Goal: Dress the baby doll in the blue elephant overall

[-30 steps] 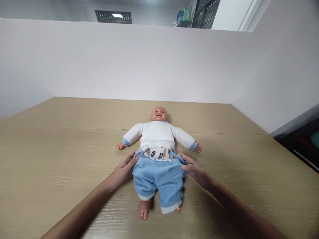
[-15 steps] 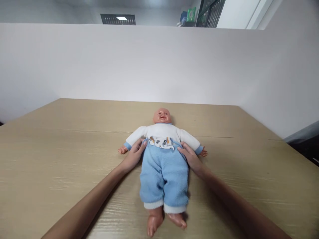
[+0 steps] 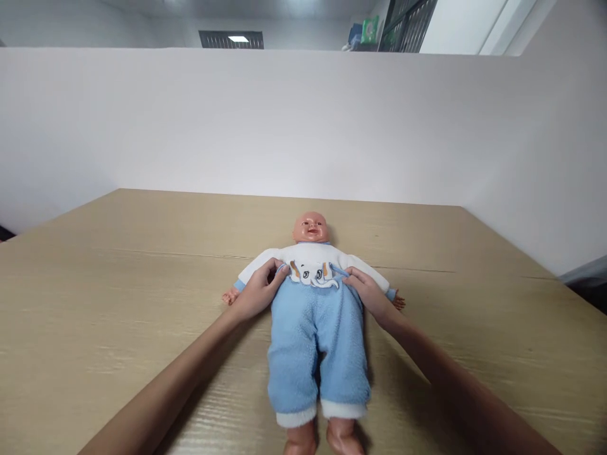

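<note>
A baby doll (image 3: 310, 227) lies on its back on the wooden table (image 3: 142, 303), head away from me and arms spread. It wears a white top (image 3: 308, 253) with blue cuffs and light blue fleece trousers (image 3: 315, 322) with white hems. An elephant face patch (image 3: 313, 273) decorates the trousers' waist. My left hand (image 3: 263, 285) pinches the waistband beside the patch, thumb against bent fingers. On the other side, my right hand (image 3: 367, 291) grips the waistband's blue edge between thumb and fingers. The doll's feet are cut off by the bottom edge of the view.
A pale partition wall (image 3: 284, 120) rises behind the table and along its right side. Above it appear a dark grille (image 3: 231, 40) and a green package (image 3: 370, 30). Something dark (image 3: 588, 284) sits beyond the table's right edge.
Both hands have drawn the trousers' waistband slightly upward. My left hand is more bent around its edge. The doll appears lower in the view, its feet now partly out of frame.
</note>
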Tool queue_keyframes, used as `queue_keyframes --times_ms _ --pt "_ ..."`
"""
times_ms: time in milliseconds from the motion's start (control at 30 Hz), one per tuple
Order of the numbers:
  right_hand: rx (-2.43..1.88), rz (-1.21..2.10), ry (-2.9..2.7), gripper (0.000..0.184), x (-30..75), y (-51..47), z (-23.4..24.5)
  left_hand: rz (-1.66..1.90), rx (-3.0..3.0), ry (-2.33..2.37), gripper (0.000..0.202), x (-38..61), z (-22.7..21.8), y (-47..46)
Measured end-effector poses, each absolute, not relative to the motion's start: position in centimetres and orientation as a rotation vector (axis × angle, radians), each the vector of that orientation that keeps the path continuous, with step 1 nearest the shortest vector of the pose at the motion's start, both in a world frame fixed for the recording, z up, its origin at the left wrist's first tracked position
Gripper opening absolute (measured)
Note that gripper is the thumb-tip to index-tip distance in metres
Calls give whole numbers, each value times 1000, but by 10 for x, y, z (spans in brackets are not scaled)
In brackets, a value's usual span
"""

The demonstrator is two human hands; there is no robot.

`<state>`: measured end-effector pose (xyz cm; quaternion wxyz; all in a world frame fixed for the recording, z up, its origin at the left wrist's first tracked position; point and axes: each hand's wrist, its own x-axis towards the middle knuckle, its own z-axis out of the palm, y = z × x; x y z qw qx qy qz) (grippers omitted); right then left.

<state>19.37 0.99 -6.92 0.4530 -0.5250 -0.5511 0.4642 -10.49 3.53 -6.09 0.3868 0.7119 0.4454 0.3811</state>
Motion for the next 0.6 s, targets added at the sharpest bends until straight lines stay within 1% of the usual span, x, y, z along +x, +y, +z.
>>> queue_keyframes --times_ms 100,233,300,367,433,500,600 --pt "-1304 1124 -1324 31 194 -3 -86 917 1743 1056 36 -118 -74 23" --pt "-1220 1345 -969 25 191 -23 -93 773 1747 993 37 -134 -81 6" --pt "-1160 1493 -815 32 187 -28 -92 762 1698 1015 39 -136 -83 4" --pt "-1111 1635 -713 41 182 -31 -90 823 1605 1057 39 -135 -87 5" --pt "-1051 1742 -605 43 177 -33 -87 910 1545 1072 38 -131 -91 9" --pt "-997 1754 -602 42 175 -33 -86 975 1537 1047 36 -127 -92 11" --pt "-978 1676 -773 44 178 -27 -90 990 1488 1003 37 -124 -89 12"
